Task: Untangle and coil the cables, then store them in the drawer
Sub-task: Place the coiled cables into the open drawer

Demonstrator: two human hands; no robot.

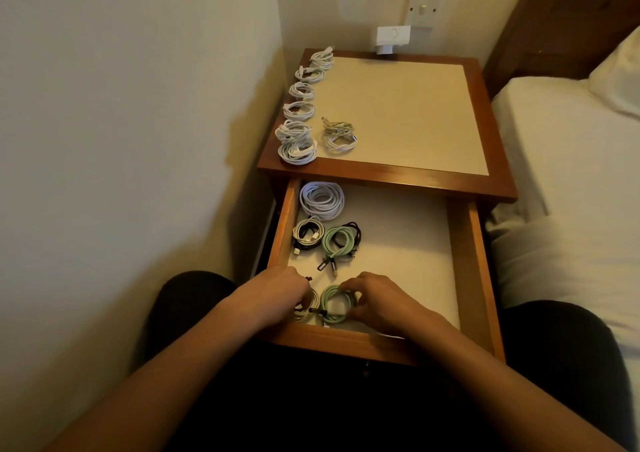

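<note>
The wooden drawer [474,271] of the nightstand stands pulled out. Both my hands are inside its near left corner. My right hand [374,299] grips a coiled green cable [334,304] lying on the drawer floor. My left hand [280,289] curls round a cream coiled cable [304,308] beside it. Further back in the drawer lie a white coil [322,199], a cream and black coil [306,233] and a green and black coil [341,240]. On the nightstand top, several white coils [299,133] line the left edge, with one looser cream coil [340,136] next to them.
The nightstand top [408,112] is a beige panel in a wood frame. A wall runs along the left. A bed with white sheets [568,181] is on the right. A white plug [393,39] sits in the wall socket behind. The right half of the drawer floor holds nothing.
</note>
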